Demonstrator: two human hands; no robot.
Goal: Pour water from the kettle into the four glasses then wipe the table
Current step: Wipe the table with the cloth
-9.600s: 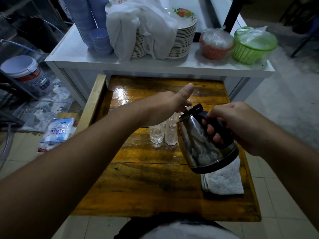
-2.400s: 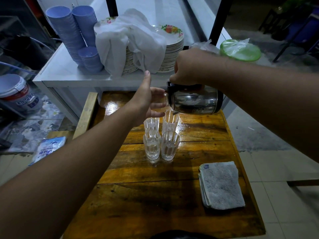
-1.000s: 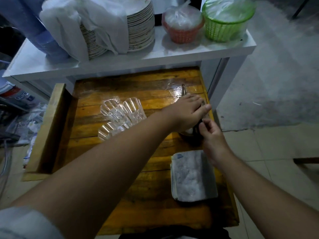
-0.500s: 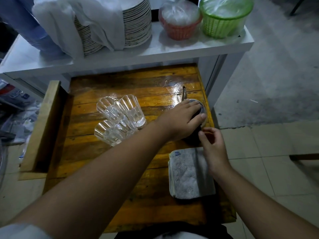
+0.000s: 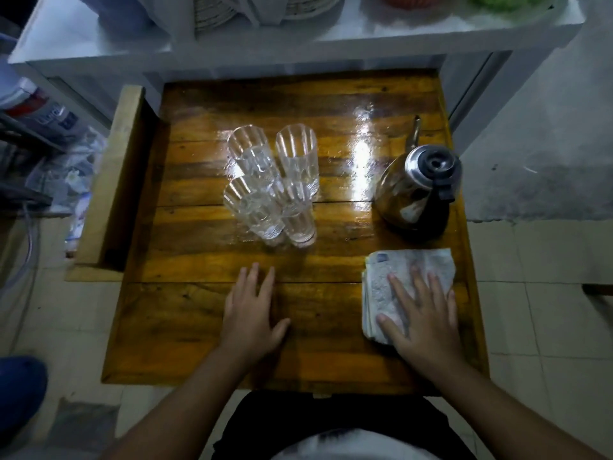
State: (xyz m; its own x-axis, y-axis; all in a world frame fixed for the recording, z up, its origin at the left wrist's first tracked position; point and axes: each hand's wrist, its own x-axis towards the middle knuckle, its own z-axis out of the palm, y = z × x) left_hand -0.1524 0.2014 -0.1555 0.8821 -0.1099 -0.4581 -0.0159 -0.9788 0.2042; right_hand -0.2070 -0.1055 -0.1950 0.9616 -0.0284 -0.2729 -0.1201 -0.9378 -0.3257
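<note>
Several clear ribbed glasses [image 5: 275, 180] stand clustered in the middle of the wet wooden table [image 5: 199, 260], with water in them. The steel kettle [image 5: 416, 190] with a black lid and handle stands upright at the right, spout pointing away. A folded grey cloth [image 5: 391, 273] lies near the front right corner. My right hand [image 5: 421, 313] rests flat on the cloth, fingers spread. My left hand [image 5: 253, 313] lies flat on the bare wood in front of the glasses, holding nothing.
A white counter [image 5: 99, 38] with stacked plates, bowls and baskets runs behind the table. A wooden rail [image 5: 109, 200] borders the table's left side. Tiled floor surrounds the table, with clutter at the left.
Both hands have left the kettle, which now stands alone. My right hand moved down onto the cloth, and my left hand drew back to the bare table front.
</note>
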